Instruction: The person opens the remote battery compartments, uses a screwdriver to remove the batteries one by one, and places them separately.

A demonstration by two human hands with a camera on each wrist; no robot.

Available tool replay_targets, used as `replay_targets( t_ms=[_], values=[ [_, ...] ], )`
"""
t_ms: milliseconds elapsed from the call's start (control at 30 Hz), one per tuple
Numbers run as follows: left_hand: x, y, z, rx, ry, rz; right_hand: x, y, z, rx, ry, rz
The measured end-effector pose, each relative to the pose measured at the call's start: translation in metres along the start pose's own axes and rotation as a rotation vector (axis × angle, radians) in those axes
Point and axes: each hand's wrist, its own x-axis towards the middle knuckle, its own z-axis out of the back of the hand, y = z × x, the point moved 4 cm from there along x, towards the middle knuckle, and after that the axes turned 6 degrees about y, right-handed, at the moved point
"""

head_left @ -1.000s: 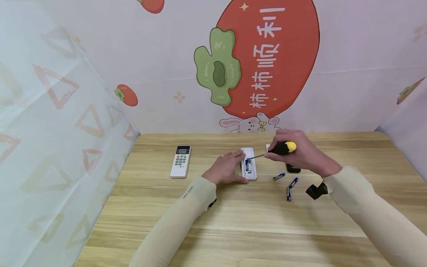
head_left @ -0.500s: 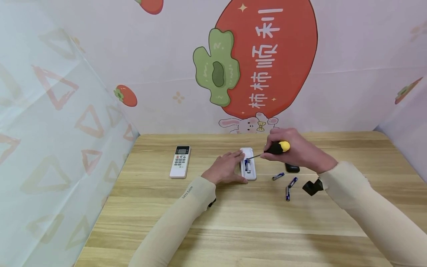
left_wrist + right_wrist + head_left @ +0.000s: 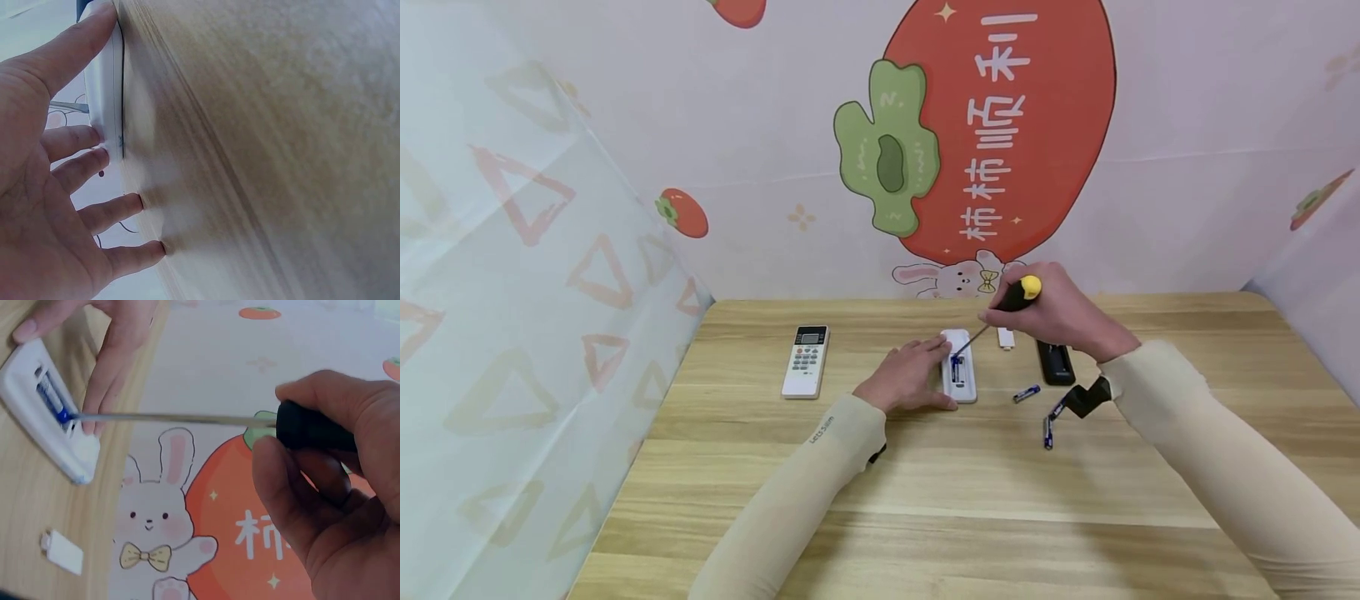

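Higher now, right hand [image 3: 1051,310] grips screwdriver [image 3: 1015,297]; left [image 3: 908,377], spread, touches remote [image 3: 969,372]

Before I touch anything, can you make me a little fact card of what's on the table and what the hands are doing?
Left hand: touches the open white remote, which lies back up
Right hand: grips a screwdriver with a black and yellow handle
Screwdriver tip: at the end of a blue battery in the remote's slot
Loose batteries: three, on the wooden table
Small white cover: off the remote, on the table
Black device: hollow side up, partly hidden
Other white remote: buttons up, beyond the left hand's side
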Motion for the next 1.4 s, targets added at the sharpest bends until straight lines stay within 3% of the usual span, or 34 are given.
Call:
replay_targets(
  t_ms=[367,633,967,1400],
  values=[
    [0.000,0.000,0.000,-0.009,0.004,-0.005,-0.002,-0.008,-0.001,0.045,-0.069,-0.053],
    [-0.001,0.000,0.000,-0.015,0.000,-0.004,-0.003,-0.005,-0.003,0.059,-0.076,-0.102],
    [0.000,0.000,0.000,-0.003,-0.001,0.001,-0.003,-0.006,-0.004,0.058,-0.088,-0.103],
    [-0.001,-0.001,0.001,-0.006,-0.004,0.010,0.001,-0.014,0.002,0.167,-0.072,-0.142]
  ],
)
